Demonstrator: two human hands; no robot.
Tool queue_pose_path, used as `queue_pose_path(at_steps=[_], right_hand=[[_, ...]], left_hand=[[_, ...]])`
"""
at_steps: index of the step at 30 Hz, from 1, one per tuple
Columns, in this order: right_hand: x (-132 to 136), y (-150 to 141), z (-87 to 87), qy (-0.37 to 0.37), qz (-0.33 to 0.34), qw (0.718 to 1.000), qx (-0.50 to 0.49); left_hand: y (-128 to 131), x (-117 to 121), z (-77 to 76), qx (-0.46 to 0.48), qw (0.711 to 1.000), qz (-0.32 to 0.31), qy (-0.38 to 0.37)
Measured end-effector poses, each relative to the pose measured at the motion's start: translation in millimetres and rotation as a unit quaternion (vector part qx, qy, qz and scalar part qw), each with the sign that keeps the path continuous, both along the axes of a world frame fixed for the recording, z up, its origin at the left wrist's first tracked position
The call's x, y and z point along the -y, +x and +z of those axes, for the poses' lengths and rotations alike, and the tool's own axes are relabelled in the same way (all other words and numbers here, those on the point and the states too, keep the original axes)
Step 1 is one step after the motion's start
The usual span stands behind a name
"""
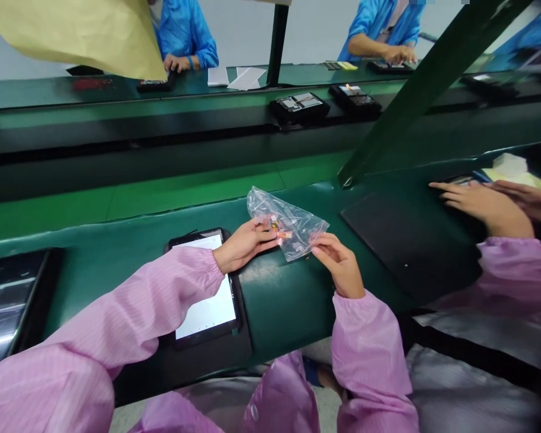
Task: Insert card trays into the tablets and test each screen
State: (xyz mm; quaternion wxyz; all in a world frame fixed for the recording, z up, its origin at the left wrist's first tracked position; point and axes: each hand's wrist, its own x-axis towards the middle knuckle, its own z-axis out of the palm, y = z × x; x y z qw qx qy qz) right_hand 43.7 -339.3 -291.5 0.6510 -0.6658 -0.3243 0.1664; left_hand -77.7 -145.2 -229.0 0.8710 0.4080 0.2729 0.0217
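Note:
A crumpled transparent plastic bag (pixel 293 222) is held up between my hands, just above a dark green bench (pixel 288 300). Small orange parts (pixel 277 231) lie inside it, too small to identify. My left hand (pixel 246 243) grips the bag's left end, its fingertips beside those parts. My right hand (pixel 336 261) pinches the bag's lower edge. A black-framed tablet (pixel 207 307) with a lit white screen lies under my left wrist and pink sleeve.
A co-worker's hand (pixel 482 204) in a pink sleeve rests on a device at right, beside a black mat (pixel 401 246). Black trays (pixel 300 108) ride a green conveyor (pixel 162 135). Blue-sleeved workers sit beyond it. A dark green strut (pixel 433 90) crosses overhead.

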Motion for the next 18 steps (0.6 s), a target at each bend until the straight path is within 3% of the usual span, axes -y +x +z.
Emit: queue_pose_path(at_steps=[3,9,18], right_hand=[[-6,-4,1.4,-0.009,0.011,1.0,-0.026],[-15,-5,7.7,-0.021,0.026,0.999,0.018],[-18,-7,8.3,-0.052,0.022,0.979,0.195]], left_hand=[[1,5,1.5,0.01,1.0,-0.007,-0.007],[-1,15,1.6,0.026,0.999,-0.021,0.007],[-3,16,2.2,0.024,0.999,-0.002,0.036]])
